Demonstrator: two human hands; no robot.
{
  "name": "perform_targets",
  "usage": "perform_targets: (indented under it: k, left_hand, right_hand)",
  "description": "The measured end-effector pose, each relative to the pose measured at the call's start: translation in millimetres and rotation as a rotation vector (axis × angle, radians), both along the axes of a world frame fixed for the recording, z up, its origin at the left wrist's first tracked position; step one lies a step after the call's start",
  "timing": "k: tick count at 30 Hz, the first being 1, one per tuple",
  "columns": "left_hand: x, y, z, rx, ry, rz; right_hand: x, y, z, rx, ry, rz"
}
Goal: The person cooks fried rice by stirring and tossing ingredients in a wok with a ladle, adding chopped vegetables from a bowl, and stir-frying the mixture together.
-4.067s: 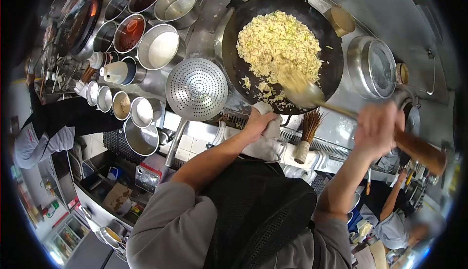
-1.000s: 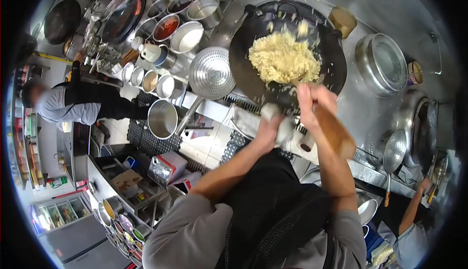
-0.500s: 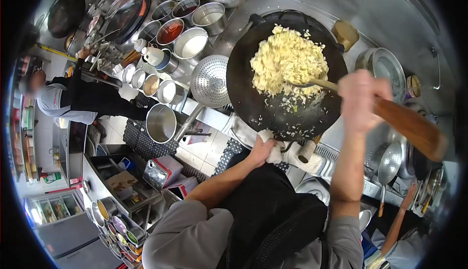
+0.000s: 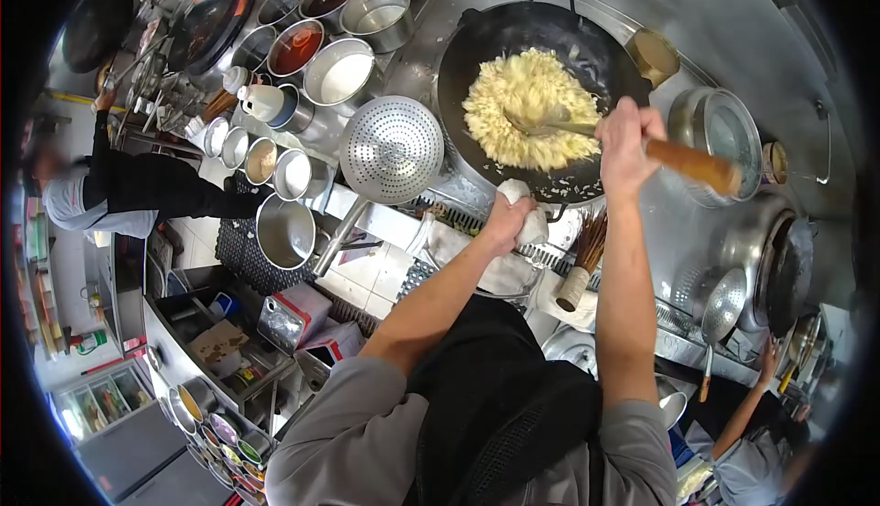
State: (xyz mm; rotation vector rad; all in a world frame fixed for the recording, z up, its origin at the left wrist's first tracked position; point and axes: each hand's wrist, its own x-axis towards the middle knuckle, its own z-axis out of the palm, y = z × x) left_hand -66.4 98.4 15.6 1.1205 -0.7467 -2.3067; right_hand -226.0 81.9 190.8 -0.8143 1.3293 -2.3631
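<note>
A black wok (image 4: 467,153) holds a heap of yellow fried rice (image 4: 532,107), blurred by motion. My left hand (image 4: 507,222) grips a pale cloth (image 4: 527,213) at the wok's near rim, beside its loop handle. My right hand (image 4: 630,144) is closed round the wooden handle of a ladle (image 4: 692,165); the ladle's bowl sits in the rice. Left of the wok lies a round perforated strainer (image 4: 391,148). Below the near rim stands a brush of thin sticks (image 4: 582,268).
Metal pots of sauces and powders (image 4: 340,71) stand at upper left. A lidded steel pot (image 4: 724,135) is on the right. One co-worker (image 4: 128,190) stands at far left, another (image 4: 752,460) at lower right. An empty steel pot (image 4: 286,231) hangs near the counter edge.
The wok has tipped back from its tilt toward me and sits higher in view. My right hand has moved left and up with the ladle, and the rice has shifted within the wok.
</note>
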Motion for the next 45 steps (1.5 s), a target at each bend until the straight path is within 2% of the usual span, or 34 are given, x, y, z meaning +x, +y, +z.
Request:
perform_targets:
  k: [3,5,6,8,11,13,15,17,20,21,22,24,26,27,29,31,34,36,38,39,40,42,45]
  left_hand:
    - [9.5,2.2,20.4,0.076,0.033,0.009]
    - [25.6,2.4,21.0,0.096,0.082,-0.074]
    - [33.1,2.5,33.5,0.156,0.091,-0.12]
    - [36.2,1.3,32.2,0.207,0.111,-0.18]
    - [29.6,-7.8,27.5,0.234,0.06,-0.231]
    - [28.5,-7.0,21.3,0.236,0.03,-0.229]
    - [26.1,-8.3,22.3,0.196,0.089,-0.202]
    - [23.0,-12.1,15.3,0.202,0.03,-0.208]
    - [24.5,-8.8,-4.9,0.2,0.0,-0.252]
    - [20.9,-12.9,1.7,0.189,0.01,-0.26]
    - [20.6,-12.3,11.3,0.147,-0.003,-0.233]
    - [24.4,-11.2,13.4,0.093,0.015,-0.224]
    - [25.4,-15.6,11.2,0.126,0.024,-0.269]
    - [26.5,-18.4,10.0,0.138,0.041,-0.322]
    - [21.3,-28.2,1.5,0.088,0.101,-0.395]
    - [25.0,-19.8,12.2,0.073,-0.036,-0.324]
    - [23.6,-18.6,19.1,0.018,-0.049,-0.306]
    - [22.1,-12.8,6.9,-0.01,-0.056,-0.257]
    - [18.9,-10.0,5.7,0.021,-0.12,-0.229]
    - [18.9,-8.6,11.0,0.044,-0.175,-0.203]
    - [24.2,-16.3,21.9,0.017,-0.139,-0.313]
    - [23.5,-19.0,24.7,0.003,-0.132,-0.293]
    - [21.3,-15.9,24.6,-0.017,-0.129,-0.295]
  right_hand:
    - [12.2,11.1,4.3,0.064,0.103,0.1]
    - [7.2,8.6,14.3,0.129,0.232,0.133]
    - [2.3,11.3,20.2,0.169,0.201,0.168]
    - [2.9,15.3,26.3,-0.08,0.055,0.211]
    - [28.6,28.9,94.1,-0.046,0.263,-0.015]
    - [46.8,49.2,94.4,-0.12,0.129,0.125]
    - [64.3,38.6,19.0,0.16,0.491,-0.151]
    - [54.1,21.6,-4.6,0.322,0.791,-0.223]
    - [29.5,-16.9,29.6,0.294,0.495,-0.04]
    - [29.0,-28.9,56.5,0.172,0.362,-0.002]
    - [30.3,-32.4,83.5,0.174,0.369,-0.004]
    - [36.8,-31.1,116.8,-0.004,0.262,-0.018]
    - [17.8,-63.8,43.7,0.099,0.236,0.005]
    - [21.1,-76.5,37.7,0.182,0.219,0.018]
    - [1.6,-86.7,52.7,0.222,0.199,0.097]
    - [-3.9,-103.8,91.1,0.532,0.167,0.076]
    - [-6.5,-117.5,149.7,0.314,0.152,-0.033]
    - [-21.8,-117.9,152.9,0.048,0.078,-0.014]
    - [-24.6,-136.8,78.6,0.119,0.061,0.014]
    - [-15.5,-138.6,65.9,0.181,0.053,0.041]
    - [-21.3,-138.4,69.0,0.168,0.067,0.041]
    - [-23.0,-129.6,78.6,0.532,0.142,0.145]
    - [-1.2,-124.7,122.6,0.421,0.126,0.167]
